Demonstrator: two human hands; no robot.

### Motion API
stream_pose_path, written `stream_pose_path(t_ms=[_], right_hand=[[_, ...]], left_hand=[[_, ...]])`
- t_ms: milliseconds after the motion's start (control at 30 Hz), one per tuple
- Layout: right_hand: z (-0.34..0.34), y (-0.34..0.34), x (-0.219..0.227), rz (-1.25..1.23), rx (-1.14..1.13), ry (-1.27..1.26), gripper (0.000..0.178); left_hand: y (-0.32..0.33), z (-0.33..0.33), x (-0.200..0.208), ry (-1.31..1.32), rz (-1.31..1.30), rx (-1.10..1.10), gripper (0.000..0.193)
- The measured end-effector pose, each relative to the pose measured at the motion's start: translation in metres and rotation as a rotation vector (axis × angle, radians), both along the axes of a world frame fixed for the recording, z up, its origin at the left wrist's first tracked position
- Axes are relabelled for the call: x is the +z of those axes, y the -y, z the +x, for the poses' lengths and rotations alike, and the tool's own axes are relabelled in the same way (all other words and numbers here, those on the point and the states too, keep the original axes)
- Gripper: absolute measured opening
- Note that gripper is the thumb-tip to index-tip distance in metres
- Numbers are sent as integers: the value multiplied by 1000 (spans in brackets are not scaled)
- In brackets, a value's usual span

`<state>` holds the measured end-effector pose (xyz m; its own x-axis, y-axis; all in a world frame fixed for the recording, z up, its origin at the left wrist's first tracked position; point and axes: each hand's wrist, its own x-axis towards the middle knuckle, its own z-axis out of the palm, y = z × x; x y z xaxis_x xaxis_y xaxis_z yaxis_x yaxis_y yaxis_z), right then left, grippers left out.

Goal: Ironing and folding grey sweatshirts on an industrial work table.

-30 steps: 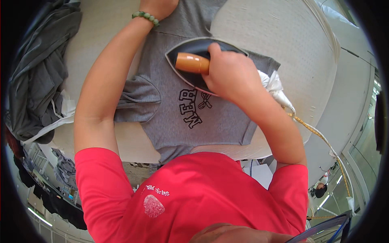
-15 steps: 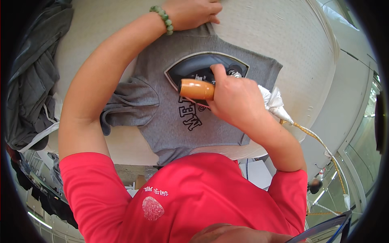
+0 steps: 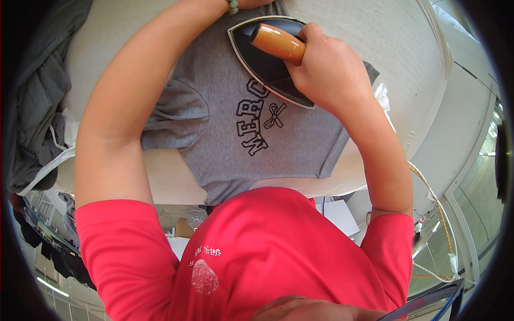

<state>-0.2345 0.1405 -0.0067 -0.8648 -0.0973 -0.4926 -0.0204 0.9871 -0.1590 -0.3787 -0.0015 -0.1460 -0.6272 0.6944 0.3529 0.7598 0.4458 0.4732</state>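
A grey T-shirt (image 3: 241,155) with dark lettering and a small bow print lies flat on a pale padded ironing board (image 3: 385,37). A dark-soled iron (image 3: 265,72) rests on its upper chest, point toward the left. My right hand (image 3: 326,69) is closed around the iron's orange-brown handle (image 3: 276,43). My left arm reaches across the shirt's left side. My left hand (image 3: 254,3), with a green bead bracelet (image 3: 233,6) at the wrist, is almost wholly cut off by the top edge, by the shirt's collar.
Dark grey garments (image 3: 37,107) are heaped on the board's left end. A yellowish cord (image 3: 428,187) runs down the right side past the board's edge. Below the board are papers (image 3: 337,214) and floor clutter. My red shirt (image 3: 267,257) fills the lower middle.
The iron has slid up the shirt, from over the lettering to the upper chest, with my right hand on its handle. My left hand has moved up to the picture's top edge.
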Motion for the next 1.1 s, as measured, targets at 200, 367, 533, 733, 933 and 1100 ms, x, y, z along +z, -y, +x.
stream_pose_path(t_ms=[200, 367, 533, 733, 933, 1100], right_hand=[[-1, 3, -1, -42, 18, -18, 39], [4, -7, 12, -88, -5, 19, 41], [-2, -8, 12, -159, 82, 11, 39], [70, -83, 34, -145, -47, -4, 46], [188, -262, -2, -81, -296, -199, 37], [251, -356, -11, -67, -621, -136, 43]], left_hand=[[7, 17, 16, 496, 452, 271, 18], [42, 138, 68, 549, 981, 836, 22], [70, 333, 66, 394, 634, 1098, 28], [145, 485, 50, 709, 700, 1345, 36], [123, 531, 73, 1025, 912, 1347, 38], [100, 470, 48, 1073, 711, 1403, 39]])
